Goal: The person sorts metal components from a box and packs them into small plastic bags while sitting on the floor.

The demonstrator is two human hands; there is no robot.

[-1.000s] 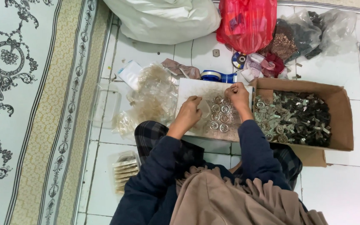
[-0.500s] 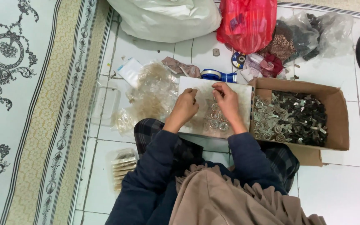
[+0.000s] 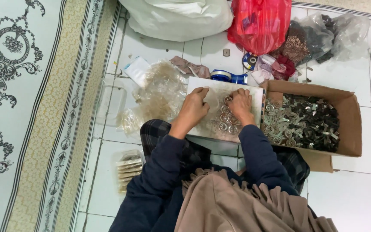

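Metal, by the dull silver shine: small round rings [image 3: 226, 122] lie in loose rows on a pale flat board [image 3: 254, 92] that rests across the person's lap, above the tiled floor [image 3: 348, 189]. They look light, hard and stiff, smooth enough to slip, so each would best be pinched by its rim between thumb and forefinger rather than pressed flat. The right hand [image 3: 239, 105] lies over the upper rows with its fingers curled down onto the rings; whether it grips one I cannot tell. The left hand [image 3: 195, 107] sits just beside it at the board's left part, fingers bent in a narrow pinch on what seems a thin clear film or small bag, too faint to be sure of.

Touching the board's right edge stands an open cardboard box [image 3: 353, 111] heaped with dark and silver metal pieces, likely heavier in bulk and sharp-edged. Left of the board lies a crumpled pile of clear plastic bags [image 3: 159, 92], soft and slippery. Beyond are a blue tape roll [image 3: 224, 76], a red bag [image 3: 258, 21] and a white sack [image 3: 177, 17].
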